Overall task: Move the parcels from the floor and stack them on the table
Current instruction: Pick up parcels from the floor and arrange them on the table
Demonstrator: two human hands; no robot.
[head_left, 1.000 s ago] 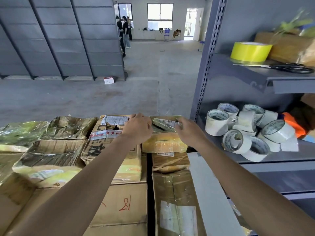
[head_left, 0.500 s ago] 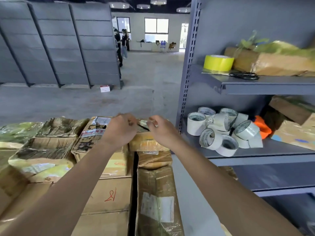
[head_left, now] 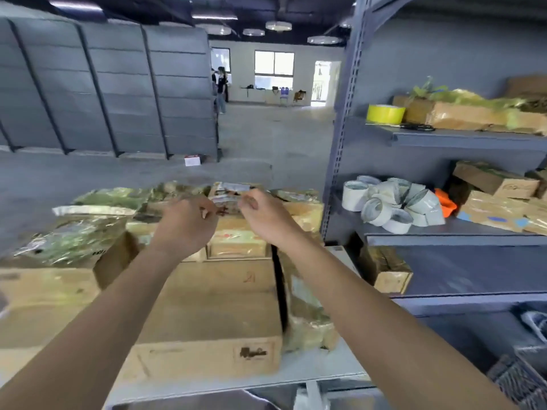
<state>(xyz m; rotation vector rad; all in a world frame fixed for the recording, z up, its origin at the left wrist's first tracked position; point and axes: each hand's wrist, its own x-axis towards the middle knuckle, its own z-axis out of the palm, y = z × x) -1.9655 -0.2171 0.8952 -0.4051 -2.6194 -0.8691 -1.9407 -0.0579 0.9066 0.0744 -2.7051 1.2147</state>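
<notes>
Parcel point(head_left: 231, 193) lies between left hand point(head_left: 189, 224) and right hand point(head_left: 262, 216) — contact unclear.

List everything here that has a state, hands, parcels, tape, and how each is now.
left hand: loosely curled, holding nothing
right hand: loosely curled, holding nothing
labelled parcel: flat atop other parcels
large cardboard box: closed, flat on the table
yellow tape roll: flat on upper shelf
white tape rolls: heaped on middle shelf
</notes>
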